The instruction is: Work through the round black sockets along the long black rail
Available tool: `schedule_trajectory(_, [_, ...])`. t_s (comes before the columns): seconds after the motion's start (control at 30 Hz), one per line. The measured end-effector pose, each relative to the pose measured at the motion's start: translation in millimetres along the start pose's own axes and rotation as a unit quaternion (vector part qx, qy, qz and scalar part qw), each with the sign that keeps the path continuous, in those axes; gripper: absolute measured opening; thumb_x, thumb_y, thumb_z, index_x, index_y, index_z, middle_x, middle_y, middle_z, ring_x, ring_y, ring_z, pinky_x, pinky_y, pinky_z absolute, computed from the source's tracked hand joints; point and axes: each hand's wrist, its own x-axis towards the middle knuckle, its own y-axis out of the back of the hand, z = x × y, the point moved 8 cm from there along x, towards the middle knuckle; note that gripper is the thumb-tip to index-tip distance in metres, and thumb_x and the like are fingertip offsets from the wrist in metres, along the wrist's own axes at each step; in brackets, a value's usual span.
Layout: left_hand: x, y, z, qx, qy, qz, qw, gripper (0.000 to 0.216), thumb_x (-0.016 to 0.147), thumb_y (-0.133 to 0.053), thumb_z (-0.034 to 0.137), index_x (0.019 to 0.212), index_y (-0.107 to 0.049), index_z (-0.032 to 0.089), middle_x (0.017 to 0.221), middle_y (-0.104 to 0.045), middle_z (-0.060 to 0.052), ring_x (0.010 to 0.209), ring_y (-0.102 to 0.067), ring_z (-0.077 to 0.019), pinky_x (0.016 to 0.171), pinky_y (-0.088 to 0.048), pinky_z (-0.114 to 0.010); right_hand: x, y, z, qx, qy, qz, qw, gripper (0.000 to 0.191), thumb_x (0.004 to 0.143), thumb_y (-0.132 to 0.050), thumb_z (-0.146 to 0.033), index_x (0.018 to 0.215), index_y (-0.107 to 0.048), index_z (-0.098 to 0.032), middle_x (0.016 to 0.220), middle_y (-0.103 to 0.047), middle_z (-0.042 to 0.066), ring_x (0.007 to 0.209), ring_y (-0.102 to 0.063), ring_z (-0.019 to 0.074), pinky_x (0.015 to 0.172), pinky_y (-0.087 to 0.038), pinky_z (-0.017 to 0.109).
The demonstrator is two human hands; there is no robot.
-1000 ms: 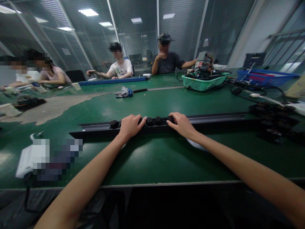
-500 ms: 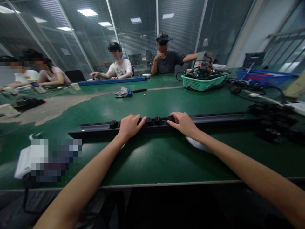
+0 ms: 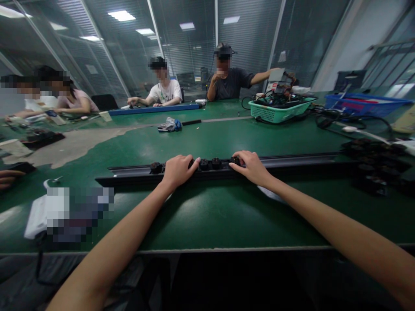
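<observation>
Sockets (image 3: 210,164): four; rail (image 3: 292,160): one; left hand (image 3: 177,170), right hand (image 3: 253,167)

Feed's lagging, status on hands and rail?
Left hand and right hand both down on black rail, fingers on its row of black modules; grip unclear. Rail flat on green table. Pile of black parts by its right end.

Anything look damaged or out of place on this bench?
Yes: the green table covering has a large pale patch worn or peeled away at far left. The long black rail under the left hand and right hand lies straight.
</observation>
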Motion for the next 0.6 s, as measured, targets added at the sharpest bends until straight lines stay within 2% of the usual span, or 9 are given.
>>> schedule_trajectory(0.6, [-1.6,-0.4,0.3,0.003,0.004,-0.003,1.0,0.071,0.11,-0.021,0.064,0.104,-0.076,0.019,0.097,-0.075,-0.015,0.088,-0.069,-0.028,0.069,-0.041,-0.035,-1.0,0.3,2.5,-0.013,-0.008,0.015,1.0,0.025,0.098,-0.055,-0.042,0.107,-0.065,-0.021,0.093,-0.067,0.01,0.089,-0.059,0.0275,0.083,-0.037,0.039])
